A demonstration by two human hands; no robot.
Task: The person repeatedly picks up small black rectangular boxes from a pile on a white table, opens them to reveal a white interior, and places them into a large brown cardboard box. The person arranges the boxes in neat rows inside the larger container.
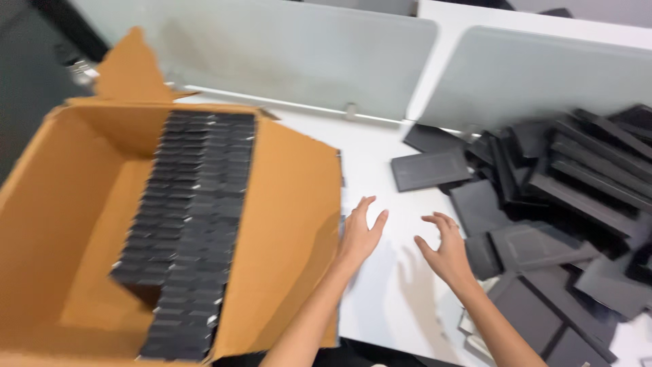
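Nearest the camera, both forearms reach out over the white table (401,299). The left hand (358,234) hovers just beside the right wall of the cardboard box (292,224), fingers spread and empty. The right hand (445,248) is close by, fingers open and curled, holding nothing, nearest to the flat black cases (536,245) at the near edge of the loose heap.

The box sits on the left, flaps up, with black cases (190,224) packed on edge in tight rows down its middle and bare cardboard on either side.

A loose pile of black cases (584,177) spreads over the right of the table, overlapping at all angles; one case (429,170) lies apart from it, flat. Judging from the jumble, a clean pick would mean taking a top or edge piece rather than one pinned under others, and squaring it before it goes on edge.

Farthest off, frosted glass dividers (285,54) stand along the table's back.
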